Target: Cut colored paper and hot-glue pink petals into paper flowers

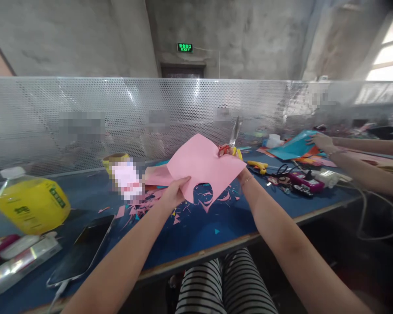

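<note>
A sheet of pink paper is held up above the blue table, with a rounded hole cut near its lower edge. My left hand pinches its lower left side, thumb on top. Behind the sheet's right side is my right hand, closed around scissors with red and yellow handles; the blades point upward, away from the paper. The sheet hides part of that hand, and whether it also grips the paper is hard to see. Pink paper scraps lie on the table below and left of the sheet.
A bottle of yellow liquid, a phone on a cable and a tape roll stand or lie left. To the right are a yellow-handled tool, a purple power strip and another person's hands with blue sheets. A perforated metal screen runs behind.
</note>
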The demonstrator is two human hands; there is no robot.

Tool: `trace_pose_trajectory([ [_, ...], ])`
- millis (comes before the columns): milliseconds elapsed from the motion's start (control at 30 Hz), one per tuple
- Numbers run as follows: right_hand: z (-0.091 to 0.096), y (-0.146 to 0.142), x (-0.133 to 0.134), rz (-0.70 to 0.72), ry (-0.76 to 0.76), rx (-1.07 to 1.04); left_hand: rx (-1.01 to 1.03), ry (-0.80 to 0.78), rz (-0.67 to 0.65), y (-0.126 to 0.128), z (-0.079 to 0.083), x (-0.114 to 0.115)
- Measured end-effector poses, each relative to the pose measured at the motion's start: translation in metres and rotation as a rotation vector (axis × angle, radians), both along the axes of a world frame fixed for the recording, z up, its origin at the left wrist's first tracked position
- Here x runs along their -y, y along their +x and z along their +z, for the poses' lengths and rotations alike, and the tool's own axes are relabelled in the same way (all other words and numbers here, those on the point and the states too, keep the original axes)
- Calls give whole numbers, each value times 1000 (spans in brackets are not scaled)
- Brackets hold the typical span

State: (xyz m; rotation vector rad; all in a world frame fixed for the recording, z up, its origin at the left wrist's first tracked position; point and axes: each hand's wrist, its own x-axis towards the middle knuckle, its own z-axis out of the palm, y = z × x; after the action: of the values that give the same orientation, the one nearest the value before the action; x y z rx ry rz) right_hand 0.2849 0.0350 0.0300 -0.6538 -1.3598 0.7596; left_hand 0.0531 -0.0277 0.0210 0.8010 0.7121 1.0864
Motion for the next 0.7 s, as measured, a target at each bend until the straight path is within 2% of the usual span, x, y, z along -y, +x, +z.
trace_pose_trajectory([
  [133, -13, 16, 2, 49, -56, -64, -161, 101, 85, -9, -11, -17],
  [233, -17, 21, 6, 115, -115, -106, -299, 286, 126, -17, -23, -32],
  [300, -19, 22, 7, 130, -132, -129, -418, 398, 222, -23, -29, -40],
  [367, -20, 22, 6, 79, -146, -144, -520, 475, 298, -28, -33, -45],
  [433, -22, 22, 3, -30, -184, -148, -562, 507, 348, -30, -34, -47],
  [567, -24, 17, -2, -223, -235, -102, -523, 556, 448, -28, -29, -43],
  [633, -22, 13, 1, -244, -253, -31, -469, 591, 479, -26, -25, -39],
  [700, -18, 11, 8, -195, -262, 97, -440, 601, 505, -24, -18, -34],
])
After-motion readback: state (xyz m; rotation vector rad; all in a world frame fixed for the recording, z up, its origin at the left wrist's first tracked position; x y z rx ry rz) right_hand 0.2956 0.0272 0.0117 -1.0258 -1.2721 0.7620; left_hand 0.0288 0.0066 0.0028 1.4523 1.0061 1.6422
